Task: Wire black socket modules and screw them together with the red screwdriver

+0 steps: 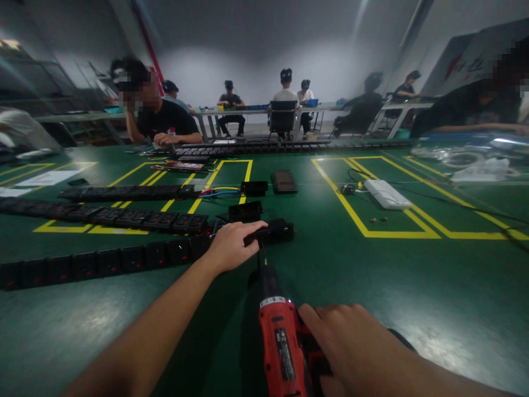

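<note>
My left hand (pixel 232 246) is closed over the end of a long black socket strip (pixel 103 263) lying across the green table, its fingers pressing on the strip's black end piece (pixel 278 230). My right hand (pixel 351 344) grips a red and black power drill (pixel 281 342). The drill's bit points away from me and its tip meets the end piece just below my left fingers.
More black socket strips (pixel 124 218) lie in rows to the left, with coloured wires (pixel 219 192) and small black parts (pixel 284 181) behind. A white box (pixel 387 194) sits inside yellow floor-tape lines. A person (pixel 159 116) sits opposite; others work at far tables.
</note>
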Available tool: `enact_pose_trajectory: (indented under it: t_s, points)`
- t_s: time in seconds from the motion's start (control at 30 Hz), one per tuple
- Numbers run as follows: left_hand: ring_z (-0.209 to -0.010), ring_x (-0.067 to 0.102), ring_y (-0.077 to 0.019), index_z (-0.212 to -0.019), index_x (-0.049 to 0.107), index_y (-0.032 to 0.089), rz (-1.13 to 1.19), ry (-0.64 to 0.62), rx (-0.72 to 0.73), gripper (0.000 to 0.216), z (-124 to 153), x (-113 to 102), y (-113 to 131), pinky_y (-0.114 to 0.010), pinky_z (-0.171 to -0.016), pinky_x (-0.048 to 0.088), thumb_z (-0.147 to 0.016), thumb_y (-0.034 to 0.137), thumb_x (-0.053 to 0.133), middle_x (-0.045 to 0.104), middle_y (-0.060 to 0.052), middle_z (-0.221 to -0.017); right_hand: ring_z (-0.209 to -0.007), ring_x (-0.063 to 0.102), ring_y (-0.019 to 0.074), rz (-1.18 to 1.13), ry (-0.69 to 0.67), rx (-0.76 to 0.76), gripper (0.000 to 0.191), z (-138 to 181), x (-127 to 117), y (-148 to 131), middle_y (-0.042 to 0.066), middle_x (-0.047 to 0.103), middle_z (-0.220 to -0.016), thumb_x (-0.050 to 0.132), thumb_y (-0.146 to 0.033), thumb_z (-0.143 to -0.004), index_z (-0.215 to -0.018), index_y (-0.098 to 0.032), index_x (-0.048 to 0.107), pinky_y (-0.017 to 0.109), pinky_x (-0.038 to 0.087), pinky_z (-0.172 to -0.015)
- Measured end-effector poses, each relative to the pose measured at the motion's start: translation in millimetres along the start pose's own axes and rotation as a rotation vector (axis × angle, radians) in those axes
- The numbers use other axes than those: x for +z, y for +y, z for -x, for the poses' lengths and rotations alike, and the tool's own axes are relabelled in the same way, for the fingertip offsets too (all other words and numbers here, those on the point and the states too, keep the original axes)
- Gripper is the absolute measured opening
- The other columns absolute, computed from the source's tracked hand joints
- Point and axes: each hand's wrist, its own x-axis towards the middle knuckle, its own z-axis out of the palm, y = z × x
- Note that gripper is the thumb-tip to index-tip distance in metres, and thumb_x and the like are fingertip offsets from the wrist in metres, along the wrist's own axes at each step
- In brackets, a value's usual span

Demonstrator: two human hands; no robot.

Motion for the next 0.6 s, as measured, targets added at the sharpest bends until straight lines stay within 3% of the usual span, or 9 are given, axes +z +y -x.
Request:
enact_pose_trajectory:
  t_s: [0.3,0.6]
  points:
    - [-0.104,0.065,-0.025,-0.136,0.057,0.034,-0.008,0.003,0.012,0.048,1.2,2.2,-3.5,-0.04,-0.094,0.049,-0.088,0.032,0.051,0.071,-0.001,-0.119,-0.062,0.065,0.0268,0.017,0.069,-0.047,0.039,1.4,5.6,2.2,0.01,0.072,-0.08,0.056,-0.02,-0.06,-0.097,-0.016,0.064,0.03,0.023,-0.051]
    - [-0.104,0.065,-0.0252,-0.136,0.057,0.035,-0.014,-0.013,-0.003,0.049,0.4,3.1,-4.6,-0.04,-0.094,0.049,-0.088,0.033,0.051,0.072,-0.001,-0.117,-0.063,0.067,0.026,0.008,0.065,-0.042,0.038,1.4,6.1,2.4,0.01,0.072,-0.081,0.057,-0.02,-0.06,-0.097,-0.014,0.064,0.03,0.019,-0.051]
